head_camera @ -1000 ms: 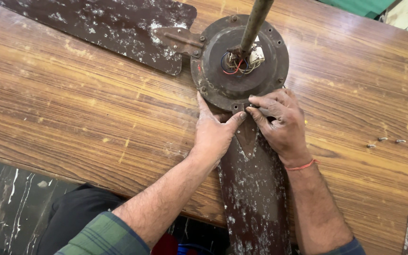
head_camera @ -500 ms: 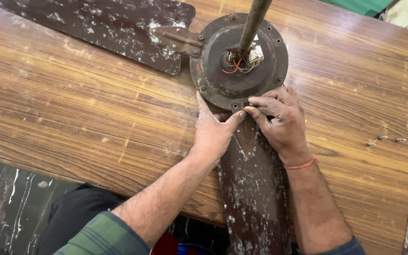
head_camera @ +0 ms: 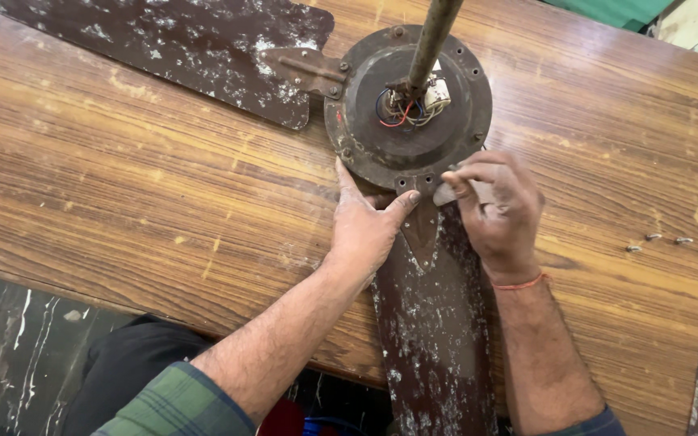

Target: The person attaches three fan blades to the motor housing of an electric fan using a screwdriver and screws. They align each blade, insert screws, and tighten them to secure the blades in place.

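A wooden table (head_camera: 123, 186) spreads under both hands, its grain running away to the left of the left hand (head_camera: 367, 226). On it lies a ceiling fan: one rusty brown blade (head_camera: 438, 339) runs from just below both hands toward the person, passing between the forearms, and a second blade (head_camera: 163, 40) lies well up and to the left of the left hand. The round motor housing (head_camera: 409, 113) sits directly above both hands, touching them at its lower rim, with a down rod (head_camera: 434, 36) rising from its middle beside a knot of coloured wires (head_camera: 401, 109). The left hand lies flat and mostly open on the near blade's root, thumb stretched right onto the bracket (head_camera: 422, 230), gripping nothing. The right hand (head_camera: 498, 214) is curled, fingertips pinched at the bracket's edge under the housing rim; what they pinch cannot be told. Small screws (head_camera: 656, 240) lie on the table to the right of the right hand.
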